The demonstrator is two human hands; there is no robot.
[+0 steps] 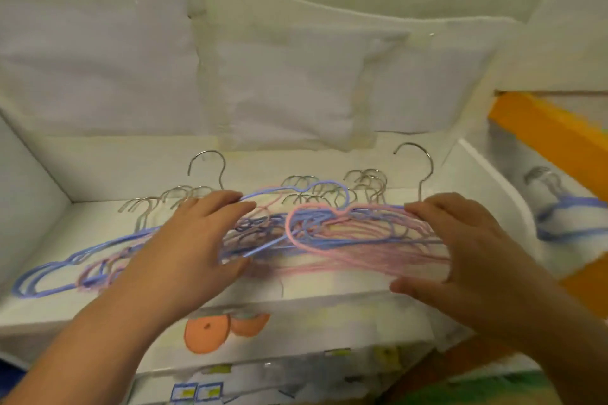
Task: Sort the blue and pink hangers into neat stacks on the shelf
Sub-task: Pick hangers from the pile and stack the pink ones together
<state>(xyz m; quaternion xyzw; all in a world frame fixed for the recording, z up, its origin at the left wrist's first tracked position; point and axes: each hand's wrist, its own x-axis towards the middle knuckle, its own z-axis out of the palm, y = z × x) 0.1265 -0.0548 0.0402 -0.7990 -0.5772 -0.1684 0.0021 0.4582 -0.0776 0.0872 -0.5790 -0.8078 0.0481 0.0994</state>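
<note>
mixed blue and pink hangers (329,233) lie on the shelf (98,174), long axis 9 to 3 o'clock. left hand (194,240) and right hand (460,240) bracket the pile's ends, fingers spread wide, touching wires, gripping nothing.

Shop or stockroom, white shelf (329,297) with price labels (196,392), orange racking (552,131)
</note>
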